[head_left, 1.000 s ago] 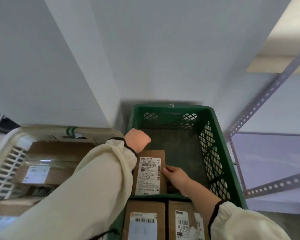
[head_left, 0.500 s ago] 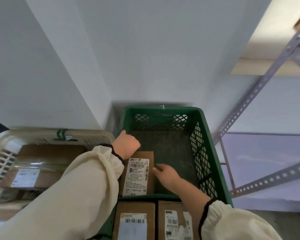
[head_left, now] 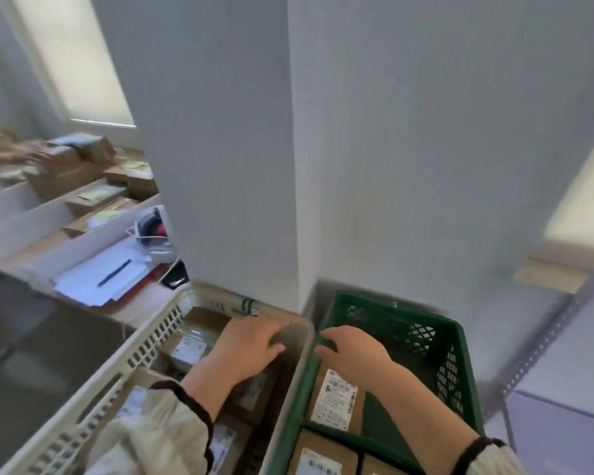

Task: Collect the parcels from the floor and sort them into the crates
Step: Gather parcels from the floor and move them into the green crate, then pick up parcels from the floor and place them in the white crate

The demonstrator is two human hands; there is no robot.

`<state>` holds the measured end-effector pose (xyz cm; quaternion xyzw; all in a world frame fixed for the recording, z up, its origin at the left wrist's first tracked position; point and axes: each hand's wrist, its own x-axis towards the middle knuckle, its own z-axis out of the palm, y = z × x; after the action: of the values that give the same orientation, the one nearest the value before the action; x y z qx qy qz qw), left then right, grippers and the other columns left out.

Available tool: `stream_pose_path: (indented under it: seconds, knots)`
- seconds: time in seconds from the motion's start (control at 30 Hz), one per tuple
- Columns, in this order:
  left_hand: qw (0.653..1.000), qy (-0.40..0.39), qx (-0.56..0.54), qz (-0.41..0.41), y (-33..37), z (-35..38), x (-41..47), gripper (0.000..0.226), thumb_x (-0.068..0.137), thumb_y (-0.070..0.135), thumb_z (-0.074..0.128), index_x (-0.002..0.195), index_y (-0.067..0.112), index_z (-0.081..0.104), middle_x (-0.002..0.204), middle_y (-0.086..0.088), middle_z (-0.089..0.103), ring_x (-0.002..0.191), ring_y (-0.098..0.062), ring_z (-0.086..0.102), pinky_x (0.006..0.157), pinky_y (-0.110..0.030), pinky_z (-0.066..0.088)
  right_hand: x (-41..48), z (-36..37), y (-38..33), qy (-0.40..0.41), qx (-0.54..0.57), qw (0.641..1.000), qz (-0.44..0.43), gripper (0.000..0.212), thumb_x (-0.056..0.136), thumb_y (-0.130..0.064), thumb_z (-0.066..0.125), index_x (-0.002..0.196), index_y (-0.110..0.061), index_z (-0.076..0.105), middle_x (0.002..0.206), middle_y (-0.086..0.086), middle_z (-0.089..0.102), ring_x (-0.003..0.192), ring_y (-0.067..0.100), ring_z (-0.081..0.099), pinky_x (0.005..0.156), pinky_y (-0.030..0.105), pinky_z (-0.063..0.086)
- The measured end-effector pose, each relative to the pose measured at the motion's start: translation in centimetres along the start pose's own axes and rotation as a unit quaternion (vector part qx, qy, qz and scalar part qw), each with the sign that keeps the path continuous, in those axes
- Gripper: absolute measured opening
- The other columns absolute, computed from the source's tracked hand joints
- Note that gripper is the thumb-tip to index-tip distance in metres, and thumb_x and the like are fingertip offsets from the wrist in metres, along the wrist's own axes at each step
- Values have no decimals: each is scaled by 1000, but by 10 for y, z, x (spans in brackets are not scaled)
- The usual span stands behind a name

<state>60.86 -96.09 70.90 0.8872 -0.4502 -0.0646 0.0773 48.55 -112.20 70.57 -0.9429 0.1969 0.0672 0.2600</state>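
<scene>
A green crate [head_left: 460, 344] stands at the lower right with a brown parcel [head_left: 336, 395] bearing a white label lying inside near its left wall. Beside it on the left is a beige crate [head_left: 151, 341] holding several brown parcels [head_left: 189, 347]. My left hand [head_left: 251, 347] hovers over the beige crate's right part, fingers spread, holding nothing. My right hand [head_left: 354, 354] hovers over the green crate's left rim above the labelled parcel, fingers apart and empty. More parcels [head_left: 323, 457] lie below the green crate at the bottom edge.
A white pillar [head_left: 288, 149] rises directly behind both crates. To the left, a desk carries papers with a pen [head_left: 114, 272], cables and stacked cardboard boxes [head_left: 83, 166]. A perforated metal shelf post [head_left: 556, 334] slants along the right.
Both hands have let go of the labelled parcel and lifted out of the green crate. The left hand moved over the beige crate. The view has swung left.
</scene>
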Motion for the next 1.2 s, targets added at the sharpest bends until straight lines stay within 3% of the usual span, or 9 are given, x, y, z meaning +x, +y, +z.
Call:
stream_pose_path:
  seconds: [0.1,0.2,0.3,0.43,0.57,0.73,0.97,1.1,1.2]
  knots:
    - [997,5,10,-75,-45,-16,-54,46,92,43,50,137,37,44,138,8,51,127,-14,46,107,-34,35,-6,5,-51,-13,-43,998,-47,43,95,-44,44,133,-24,49,124,-1,59,104,18,60,89,33,50]
    - [990,35,-3,-139,-83,-32,-118,41,92,38,52,132,40,49,134,12,54,121,-12,52,100,-29,41,-17,18,-104,-19,-97,990,-105,45,96,-46,41,133,-22,50,129,0,57,116,21,54,97,37,46]
    - [980,40,29,-193,-117,-44,-195,33,93,39,49,126,41,52,127,13,59,110,-11,59,90,-28,46,-35,42,-164,-25,-101,982,-157,39,95,-46,42,119,-20,59,118,0,61,109,20,57,88,35,48]
    - [959,47,16,-279,-161,-47,-326,36,91,47,49,126,41,53,124,17,60,112,-5,56,92,-28,44,-75,89,-254,-38,-91,968,-232,34,95,-43,45,114,-20,61,113,-1,63,98,14,60,70,23,46]
    - [921,32,1,-388,-190,-44,-490,41,91,47,51,131,36,52,129,14,58,119,-7,52,96,-25,42,-127,158,-354,-98,-117,942,-299,34,94,-40,47,113,-17,62,111,2,65,99,19,63,82,35,56]
    - [816,72,-41,-573,-196,-23,-698,42,92,44,50,132,31,52,128,6,60,119,-13,54,95,-24,41,-206,277,-485,-146,-158,876,-432,31,95,-34,42,106,-14,62,111,8,64,106,28,60,85,33,50]
    - [644,112,-147,-742,-145,55,-902,37,92,40,54,123,22,59,121,0,63,114,-18,57,93,-29,45,-349,451,-588,-314,-183,761,-537,38,95,-41,45,126,-24,57,131,-1,57,121,20,53,94,25,41]
    - [531,138,-208,-810,-116,94,-971,39,93,38,52,129,23,56,127,1,60,117,-17,55,92,-26,43,-413,522,-634,-401,-203,678,-582,33,96,-33,46,117,-14,62,121,4,62,115,23,56,92,27,43]
    - [460,158,-240,-840,-114,110,-1005,41,94,36,52,132,20,53,132,-3,57,120,-18,54,97,-28,42,-451,563,-671,-431,-228,622,-613,26,95,-34,43,99,-18,64,103,2,62,98,22,58,76,24,41]
